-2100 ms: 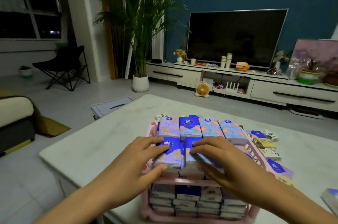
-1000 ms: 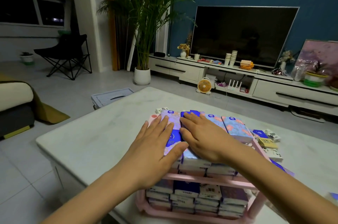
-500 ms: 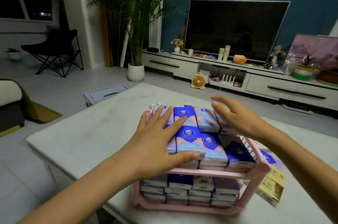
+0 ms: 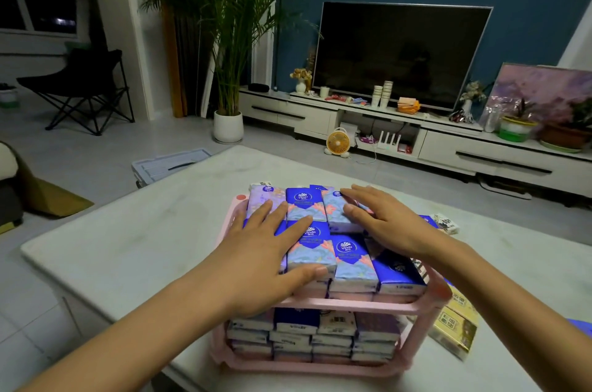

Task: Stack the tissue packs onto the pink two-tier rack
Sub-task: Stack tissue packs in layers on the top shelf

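The pink two-tier rack (image 4: pixel 358 304) stands on the white table, both tiers filled with blue and lilac tissue packs. The top layer of tissue packs (image 4: pixel 349 257) lies in rows; the lower tier's packs (image 4: pixel 320 335) are stacked several high. My left hand (image 4: pixel 262 250) rests flat on the near-left packs, fingers spread, thumb along a pack's front edge. My right hand (image 4: pixel 381 218) lies flat on the far-right packs, fingers pointing left. Neither hand grips anything.
Loose yellow packs (image 4: pixel 455 324) lie on the white table (image 4: pixel 128 241) right of the rack, and another small pack (image 4: pixel 445 223) behind my right wrist. A blue pack edge (image 4: pixel 581 326) shows at far right. Beyond the table are a TV unit, fan and potted palm.
My right hand came down from hovering over the far-right corner and now rests flat on the far packs. My left hand stayed pressed on the near-left packs. The view shifted slightly.
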A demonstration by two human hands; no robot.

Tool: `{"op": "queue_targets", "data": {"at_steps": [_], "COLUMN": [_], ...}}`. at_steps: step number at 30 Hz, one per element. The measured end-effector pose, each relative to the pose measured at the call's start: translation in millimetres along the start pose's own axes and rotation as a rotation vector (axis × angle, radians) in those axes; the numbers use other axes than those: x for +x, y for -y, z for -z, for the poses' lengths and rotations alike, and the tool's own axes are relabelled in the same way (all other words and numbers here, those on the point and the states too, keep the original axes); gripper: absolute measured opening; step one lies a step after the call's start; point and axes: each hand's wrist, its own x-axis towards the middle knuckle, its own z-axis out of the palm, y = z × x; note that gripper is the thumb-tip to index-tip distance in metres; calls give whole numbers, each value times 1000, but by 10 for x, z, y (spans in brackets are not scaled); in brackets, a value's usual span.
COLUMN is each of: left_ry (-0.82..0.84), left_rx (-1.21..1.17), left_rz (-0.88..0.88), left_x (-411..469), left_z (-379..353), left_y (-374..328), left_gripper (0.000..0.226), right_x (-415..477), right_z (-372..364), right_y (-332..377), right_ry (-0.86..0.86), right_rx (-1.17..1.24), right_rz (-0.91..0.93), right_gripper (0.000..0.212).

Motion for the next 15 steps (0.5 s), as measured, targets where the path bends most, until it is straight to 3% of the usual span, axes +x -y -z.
{"op": "queue_targets", "data": {"at_steps": [7,13,15], "left_ry": [-21,-165,-239], "left_rx": [19,-304,-337], "left_rz": [-11,-10,7], "left_x": [-7,102,234], "left_z": [4,198,267], "left_y": [-2,209,391], "left_gripper": [115,101,110], "right_x": [-29,97,238], "right_z": [-26,167,214], "right_y": [28,-47,-127], "right_ry": [-34,-113,-107], "right_rx": [-57,222,266], "right_rz": [11,1,-14], "right_gripper": [50,43,42]}}
